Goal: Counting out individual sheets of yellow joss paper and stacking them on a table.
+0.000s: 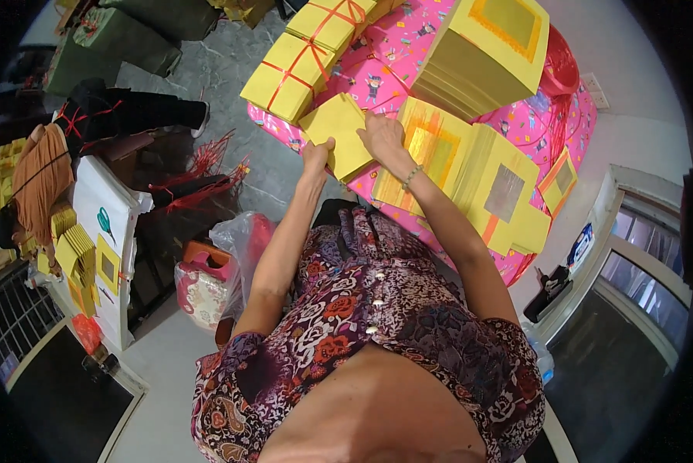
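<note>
Two red-tied bundles of yellow paper (308,54) finished beyond the pink patterned tablecloth's (408,69) near edge, loose yellow paper stack (342,135) there pinched by left hand (317,154), pressed by right hand (382,135), tall untied piles (485,58) remaining.

Sleeveless floral blouse, white buttons, bead bracelet (412,177) on right wrist

Matt yellow paper stack (338,131), glossy tablecloth (396,73)

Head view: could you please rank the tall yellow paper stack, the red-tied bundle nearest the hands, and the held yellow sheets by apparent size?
1. Tall stack
2. Red-tied bundle
3. Held sheets, nearly the bundle's size; unsure.
</note>
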The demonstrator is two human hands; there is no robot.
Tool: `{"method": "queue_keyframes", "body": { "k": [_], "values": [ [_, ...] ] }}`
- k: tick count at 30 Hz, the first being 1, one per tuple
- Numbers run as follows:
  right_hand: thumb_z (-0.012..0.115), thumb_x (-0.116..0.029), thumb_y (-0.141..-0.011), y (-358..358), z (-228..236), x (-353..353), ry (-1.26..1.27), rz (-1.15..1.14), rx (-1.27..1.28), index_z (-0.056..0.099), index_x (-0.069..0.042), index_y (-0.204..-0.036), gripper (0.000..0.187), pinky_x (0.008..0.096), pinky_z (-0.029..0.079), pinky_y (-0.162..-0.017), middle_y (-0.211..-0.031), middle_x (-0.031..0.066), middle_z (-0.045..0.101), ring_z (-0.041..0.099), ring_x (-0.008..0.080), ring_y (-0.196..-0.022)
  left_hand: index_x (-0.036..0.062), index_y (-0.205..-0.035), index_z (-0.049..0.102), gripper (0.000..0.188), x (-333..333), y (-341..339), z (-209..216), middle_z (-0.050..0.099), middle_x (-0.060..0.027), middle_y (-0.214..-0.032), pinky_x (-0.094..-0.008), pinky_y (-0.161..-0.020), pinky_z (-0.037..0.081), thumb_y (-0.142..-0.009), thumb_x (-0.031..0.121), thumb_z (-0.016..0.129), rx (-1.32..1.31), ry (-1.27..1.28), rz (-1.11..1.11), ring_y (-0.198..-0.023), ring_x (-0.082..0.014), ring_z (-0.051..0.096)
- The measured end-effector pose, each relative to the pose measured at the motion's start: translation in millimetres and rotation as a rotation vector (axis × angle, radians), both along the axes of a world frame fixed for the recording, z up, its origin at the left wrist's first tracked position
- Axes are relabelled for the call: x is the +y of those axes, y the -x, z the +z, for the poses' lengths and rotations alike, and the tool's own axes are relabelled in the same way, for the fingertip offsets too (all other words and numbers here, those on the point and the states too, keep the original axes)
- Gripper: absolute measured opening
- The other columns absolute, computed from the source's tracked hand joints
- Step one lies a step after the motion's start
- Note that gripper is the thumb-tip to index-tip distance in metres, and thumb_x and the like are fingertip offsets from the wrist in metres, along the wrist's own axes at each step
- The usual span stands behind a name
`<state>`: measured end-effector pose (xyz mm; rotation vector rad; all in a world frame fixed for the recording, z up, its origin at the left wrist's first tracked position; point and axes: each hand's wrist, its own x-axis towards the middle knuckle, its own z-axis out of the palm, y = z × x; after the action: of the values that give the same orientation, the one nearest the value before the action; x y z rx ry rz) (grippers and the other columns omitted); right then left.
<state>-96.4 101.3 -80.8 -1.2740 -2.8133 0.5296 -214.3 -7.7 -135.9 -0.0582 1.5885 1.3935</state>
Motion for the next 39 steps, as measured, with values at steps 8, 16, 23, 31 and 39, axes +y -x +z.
{"method": "queue_keyframes", "body": {
  "k": [8,16,23,31,39],
  "values": [
    [0.068,-0.026,-0.074,6,-20,1,-0.045,0.002,-0.055,0.056,0.000,-0.097,0.037,0.0412,0.050,-0.061,-0.075,0.0166,0.064,0.064,0.0313,-0.072,-0.0062,-0.117,0.046,0.060,-5,-4,2,0.062,-0.0180,-0.101,-0.0402,-0.081,0.047,-0.070,0.019,0.073,0.658,0.160,-0.255,-0.090,-0.0324,0.060],
    [0.066,-0.022,-0.076,-24,19,3,-0.162,0.081,0.230,0.057,-0.003,-0.096,0.029,0.0403,0.048,-0.067,-0.081,0.0149,0.062,0.062,0.0302,-0.078,-0.0048,-0.123,0.033,0.082,-10,-18,19,0.039,-0.0281,-0.117,-0.0442,-0.095,0.035,-0.063,0.025,0.079,1.141,0.167,-0.185,-0.111,-0.0415,0.040],
    [0.068,-0.019,-0.074,-127,63,-26,0.072,0.009,0.269,0.055,-0.003,-0.089,0.025,0.0401,0.047,-0.068,-0.082,0.0134,0.058,0.059,0.0302,-0.079,-0.0009,-0.123,0.037,0.073,-17,-18,18,0.040,-0.0248,-0.115,-0.0472,-0.095,0.032,-0.066,0.026,0.075,1.232,0.190,-0.290,-0.111,-0.0399,0.036],
    [0.077,-0.019,-0.062,-176,68,-84,0.025,0.085,0.152,0.050,-0.002,-0.105,0.054,0.0393,0.044,-0.072,-0.098,0.0142,0.050,0.053,0.0317,-0.088,-0.0032,-0.128,0.034,0.073,-22,-22,18,0.041,-0.0269,-0.120,-0.0468,-0.099,0.029,-0.073,0.029,0.071,1.271,0.087,-0.280,-0.114,-0.0392,0.038],
    [0.071,-0.016,-0.069,-187,50,-83,0.083,0.129,0.198,0.057,-0.002,-0.085,0.025,0.0409,0.050,-0.064,-0.084,0.0134,0.054,0.059,0.0319,-0.076,-0.0016,-0.122,0.045,0.051,-43,-50,47,0.047,-0.0218,-0.115,-0.0394,-0.091,0.039,-0.081,0.021,0.064,1.382,0.074,-0.193,-0.107,-0.0317,0.047]
  ]
}}
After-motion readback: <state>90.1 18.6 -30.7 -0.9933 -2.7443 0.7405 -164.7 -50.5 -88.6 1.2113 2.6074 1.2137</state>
